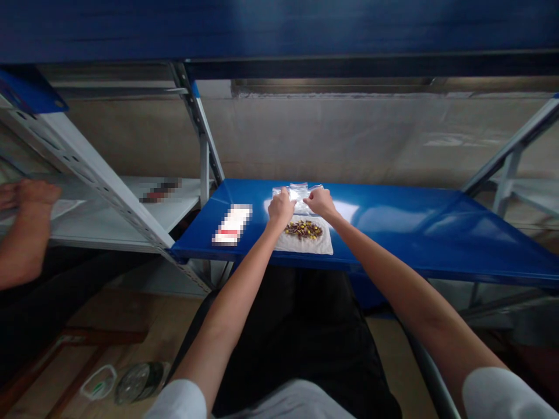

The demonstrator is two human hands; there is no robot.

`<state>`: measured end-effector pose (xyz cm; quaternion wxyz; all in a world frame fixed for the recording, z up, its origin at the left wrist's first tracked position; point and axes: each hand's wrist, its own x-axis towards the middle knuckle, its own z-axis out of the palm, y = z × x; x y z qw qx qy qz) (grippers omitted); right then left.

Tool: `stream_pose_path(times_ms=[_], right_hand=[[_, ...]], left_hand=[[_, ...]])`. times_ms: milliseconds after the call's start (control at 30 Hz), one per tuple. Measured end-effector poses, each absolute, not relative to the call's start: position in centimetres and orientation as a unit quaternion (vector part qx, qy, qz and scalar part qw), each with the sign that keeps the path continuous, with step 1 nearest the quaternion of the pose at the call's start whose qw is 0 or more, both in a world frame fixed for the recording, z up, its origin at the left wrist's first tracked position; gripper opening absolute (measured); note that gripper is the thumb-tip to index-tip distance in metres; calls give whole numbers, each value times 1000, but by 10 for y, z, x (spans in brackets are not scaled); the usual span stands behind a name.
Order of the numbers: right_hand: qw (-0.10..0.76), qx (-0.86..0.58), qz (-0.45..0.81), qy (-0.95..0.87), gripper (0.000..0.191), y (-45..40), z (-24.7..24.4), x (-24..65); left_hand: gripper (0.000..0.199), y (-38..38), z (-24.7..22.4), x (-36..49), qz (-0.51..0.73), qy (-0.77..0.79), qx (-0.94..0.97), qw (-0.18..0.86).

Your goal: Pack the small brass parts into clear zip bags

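Several small clear zip bags point(299, 190) lie side by side at the back of a white cloth point(303, 247). My left hand point(280, 208) is closed, its fingers pinching at the plastic on the left. From the other side, my right hand point(321, 202) is closed too, thumb and fingertip together on a clear bag. The fingertips partly cover the plastic, and what is inside the bags is too small to tell. Just below both hands, a pile of small dark brown and yellow pieces point(304, 230) is spread on the cloth.
A blurred-out white and red item point(233, 225) lies left on the blue shelf table point(406, 233). Metal uprights point(98, 174) stand at the sides, and a blue shelf point(279, 32) hangs overhead. Another person's hands point(35, 193) are at a white shelf on the left. A clear jar point(135, 381) is on the floor.
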<state>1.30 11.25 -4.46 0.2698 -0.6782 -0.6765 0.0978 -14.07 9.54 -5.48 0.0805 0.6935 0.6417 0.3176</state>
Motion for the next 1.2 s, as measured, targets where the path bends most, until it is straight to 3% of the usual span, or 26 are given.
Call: stream_pose_path(times_ms=[133, 367, 633, 833, 1200], right_hand=[[261, -678, 56, -686, 18, 111, -52, 9], [326, -647, 34, -689, 23, 91, -59, 15], [416, -645, 64, -638, 12, 38, -86, 57], [473, -643, 84, -597, 19, 25, -99, 77], [459, -637, 104, -611, 23, 20, -102, 76]], left_hand=[[36, 89, -56, -139, 275, 649, 709, 4], [29, 77, -63, -145, 306, 612, 729, 8], [12, 40, -86, -198, 373, 593, 708, 87], [12, 34, -97, -210, 418, 557, 705, 133], [23, 30, -95, -211, 397, 561, 718, 112]])
